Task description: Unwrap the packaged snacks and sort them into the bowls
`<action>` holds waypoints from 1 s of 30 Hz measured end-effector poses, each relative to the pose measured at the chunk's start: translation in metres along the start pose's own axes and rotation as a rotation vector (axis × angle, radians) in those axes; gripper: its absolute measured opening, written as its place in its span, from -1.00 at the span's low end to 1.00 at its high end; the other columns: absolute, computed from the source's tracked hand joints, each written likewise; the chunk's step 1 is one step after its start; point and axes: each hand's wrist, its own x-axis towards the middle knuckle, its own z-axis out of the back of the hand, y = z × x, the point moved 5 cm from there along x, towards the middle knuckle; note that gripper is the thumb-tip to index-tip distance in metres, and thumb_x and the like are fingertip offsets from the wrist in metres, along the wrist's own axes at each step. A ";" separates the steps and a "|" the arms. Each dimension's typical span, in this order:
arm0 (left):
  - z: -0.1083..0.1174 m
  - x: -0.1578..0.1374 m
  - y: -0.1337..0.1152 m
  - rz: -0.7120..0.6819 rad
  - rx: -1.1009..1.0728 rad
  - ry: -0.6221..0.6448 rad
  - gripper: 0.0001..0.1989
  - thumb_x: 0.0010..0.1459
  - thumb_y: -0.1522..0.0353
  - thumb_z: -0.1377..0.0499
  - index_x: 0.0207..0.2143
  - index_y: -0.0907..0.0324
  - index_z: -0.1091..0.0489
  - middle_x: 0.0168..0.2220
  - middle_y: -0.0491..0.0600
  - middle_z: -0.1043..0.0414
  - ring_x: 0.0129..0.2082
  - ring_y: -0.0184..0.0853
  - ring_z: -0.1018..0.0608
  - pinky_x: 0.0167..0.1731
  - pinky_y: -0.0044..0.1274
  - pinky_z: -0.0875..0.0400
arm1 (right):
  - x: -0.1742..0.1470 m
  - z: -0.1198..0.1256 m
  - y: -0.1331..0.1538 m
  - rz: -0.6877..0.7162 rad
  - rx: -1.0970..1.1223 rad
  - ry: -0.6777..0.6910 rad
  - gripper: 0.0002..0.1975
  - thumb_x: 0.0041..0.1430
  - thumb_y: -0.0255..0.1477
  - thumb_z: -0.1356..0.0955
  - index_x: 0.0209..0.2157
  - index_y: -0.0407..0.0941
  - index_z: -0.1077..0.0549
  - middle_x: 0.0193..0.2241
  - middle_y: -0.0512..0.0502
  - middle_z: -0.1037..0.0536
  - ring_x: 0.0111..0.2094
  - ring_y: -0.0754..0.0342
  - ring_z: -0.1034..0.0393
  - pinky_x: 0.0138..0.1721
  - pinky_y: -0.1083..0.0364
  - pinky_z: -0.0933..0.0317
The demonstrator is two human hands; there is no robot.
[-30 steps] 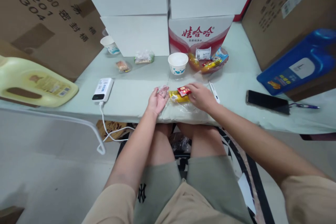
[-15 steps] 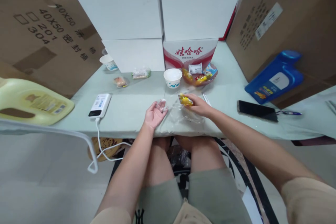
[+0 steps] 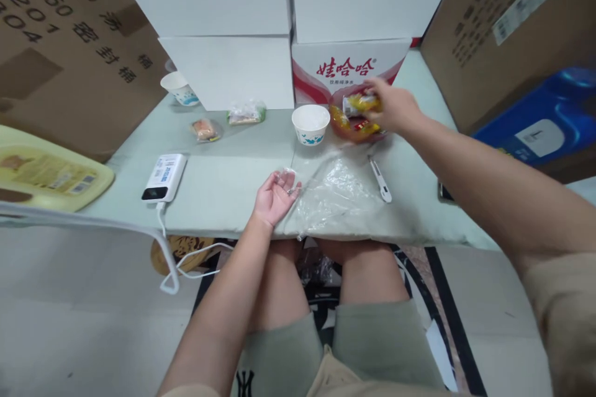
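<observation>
My left hand (image 3: 275, 198) rests palm up near the table's front edge, its fingers half curled with clear film of the plastic bag over and between them. That clear plastic bag (image 3: 338, 195) lies flattened to the right of the hand. Over the brown see-through bowl (image 3: 347, 134) at the back, my right hand (image 3: 388, 105) grips a yellow-wrapped snack (image 3: 364, 102); the fingers are slightly blurred. Other small packets, one with a yellow wrapper (image 3: 339, 116), lie in the bowl. A white paper cup (image 3: 311, 125) with blue print stands just left of it.
A white cutter knife (image 3: 380, 180) lies right of the bag. Farther left are a wrapped bun (image 3: 205, 129), a clear packet (image 3: 246, 113), another paper cup (image 3: 179, 88) and a cabled power bank (image 3: 164, 178). Cartons (image 3: 349, 71), a yellow jug (image 3: 51, 170) and a blue bottle (image 3: 535, 121) stand around.
My right hand has moved from above the plastic bag up and right to the bowl, carrying the yellow-wrapped snack. The left hand has stayed nearly in place. The view has shifted slightly.
</observation>
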 end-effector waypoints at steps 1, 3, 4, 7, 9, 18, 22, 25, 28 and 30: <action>0.000 0.000 0.000 -0.001 -0.007 -0.008 -0.68 0.37 0.38 0.01 -0.42 0.14 -0.43 -0.37 -0.09 -0.62 -0.20 -0.36 -0.65 0.03 -0.31 -0.46 | 0.000 -0.010 0.007 0.042 -0.084 0.057 -0.32 0.00 -0.32 -0.50 0.18 -0.08 -0.36 0.14 -0.27 -0.46 0.27 -0.40 -0.18 0.26 -0.49 0.11; 0.001 -0.001 -0.001 -0.009 -0.011 -0.012 -0.69 0.36 0.37 0.00 -0.43 0.14 -0.42 -0.37 -0.10 -0.61 -0.17 -0.35 -0.65 0.03 -0.31 -0.46 | -0.025 -0.030 0.027 0.172 -0.151 0.117 -0.37 0.05 -0.30 -0.48 0.17 -0.11 -0.39 0.25 -0.31 -0.36 0.36 -0.43 -0.01 0.31 -0.48 0.25; 0.001 -0.001 -0.001 -0.015 -0.007 -0.007 -0.70 0.36 0.37 -0.01 -0.43 0.13 -0.41 -0.36 -0.10 -0.61 -0.15 -0.35 -0.64 0.03 -0.31 -0.46 | -0.048 -0.040 0.039 0.253 -0.136 0.128 -0.41 0.14 -0.30 -0.41 0.20 -0.13 -0.37 0.28 -0.31 -0.32 0.36 -0.37 -0.03 0.32 -0.43 0.18; 0.005 0.000 -0.001 -0.025 0.023 0.009 -0.74 0.34 0.34 -0.05 -0.43 0.12 -0.39 -0.34 -0.10 -0.60 -0.15 -0.34 -0.64 -0.03 -0.35 -0.49 | -0.135 -0.071 0.065 0.402 -0.036 0.280 -0.44 0.28 -0.26 -0.28 0.26 -0.16 -0.32 0.26 -0.32 -0.36 0.28 -0.21 -0.23 0.29 -0.23 -0.08; 0.005 0.002 0.000 -0.032 0.055 0.017 -0.74 0.34 0.26 -0.05 -0.40 0.12 -0.38 -0.31 -0.08 -0.59 -0.18 -0.33 -0.64 -0.15 -0.41 -0.51 | -0.181 -0.087 0.070 0.405 -0.061 0.373 -0.40 0.27 -0.22 -0.29 0.30 -0.11 -0.29 0.33 -0.29 -0.27 0.33 -0.23 -0.16 0.30 -0.25 -0.05; -0.035 -0.042 -0.031 -0.573 1.141 -0.010 -0.54 0.19 0.11 -0.24 0.06 0.10 -0.31 0.03 0.07 -0.44 0.05 -0.26 -0.51 0.03 -0.39 -0.46 | -0.205 -0.095 0.062 0.218 -0.147 0.375 -0.42 0.31 -0.18 -0.26 0.31 -0.03 -0.30 0.37 -0.15 -0.22 0.39 -0.19 -0.05 0.36 -0.21 0.06; -0.025 -0.096 0.002 -0.583 1.591 0.269 -0.50 0.04 0.20 -0.35 0.04 0.12 -0.41 0.14 0.10 -0.42 0.32 -0.03 -0.29 0.34 -0.18 -0.13 | -0.205 -0.096 0.061 0.226 -0.088 0.343 -0.39 0.29 -0.19 -0.27 0.32 -0.08 -0.28 0.39 -0.21 -0.17 0.38 -0.21 -0.06 0.35 -0.20 0.05; 0.000 -0.117 0.033 -0.558 2.010 0.481 -0.63 0.15 0.36 -0.20 0.04 0.10 -0.45 0.17 0.07 -0.44 0.33 -0.07 -0.31 0.33 -0.15 -0.16 | -0.206 -0.093 0.051 0.227 0.019 0.242 -0.39 0.30 -0.19 -0.25 0.31 -0.12 -0.27 0.40 -0.27 -0.11 0.40 -0.20 -0.02 0.35 -0.19 0.04; 0.011 -0.118 0.024 -0.709 2.012 0.335 -0.68 0.21 0.45 -0.04 -0.06 0.14 -0.50 0.14 0.09 -0.48 0.18 -0.18 -0.48 0.21 -0.27 -0.37 | -0.210 -0.081 0.034 0.205 0.124 0.119 -0.48 0.38 -0.23 -0.13 0.25 -0.10 -0.32 0.38 -0.24 -0.18 0.40 -0.15 -0.02 0.35 -0.23 0.08; 0.009 -0.116 0.009 -0.778 1.941 0.269 -0.71 0.20 0.43 -0.03 -0.15 0.16 -0.53 0.08 0.10 -0.52 0.09 -0.19 -0.55 0.13 -0.30 -0.44 | -0.217 -0.070 0.027 0.221 0.145 0.068 -0.48 0.37 -0.21 -0.11 0.23 -0.12 -0.33 0.35 -0.26 -0.24 0.39 -0.16 -0.04 0.35 -0.27 0.11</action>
